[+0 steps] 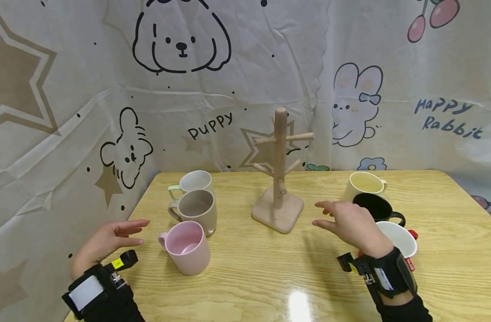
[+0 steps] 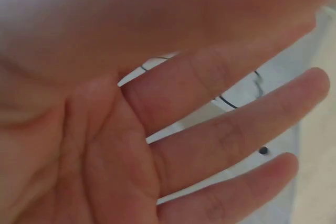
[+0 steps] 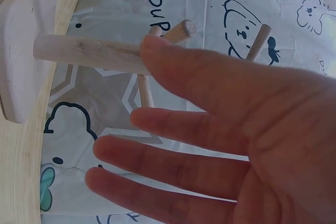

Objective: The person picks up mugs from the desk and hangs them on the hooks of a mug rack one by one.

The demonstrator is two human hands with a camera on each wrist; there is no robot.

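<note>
My left hand (image 1: 110, 241), fingers loosely extended, hovers at the table's left edge, a little left of a pink mug (image 1: 187, 250). Behind that mug stand a grey-brown mug (image 1: 198, 212) and a pale green-rimmed mug (image 1: 197, 182). In the left wrist view the palm (image 2: 110, 156) faces the camera with nothing in it. My right hand (image 1: 350, 223) is held over the table with fingers spread and holds nothing. It partly hides a black mug (image 1: 374, 206) and a white mug (image 1: 399, 237); a yellow mug (image 1: 364, 184) stands behind. Between the hands is a wooden mug tree (image 1: 280, 170), its pegs bare.
The wooden table (image 1: 253, 277) has its back edge against a patterned cloth (image 1: 237, 80) that also hangs along the left side. Red details show beside the white mug. In the right wrist view, the mug tree's base (image 3: 26, 51) appears sideways, beyond the fingers.
</note>
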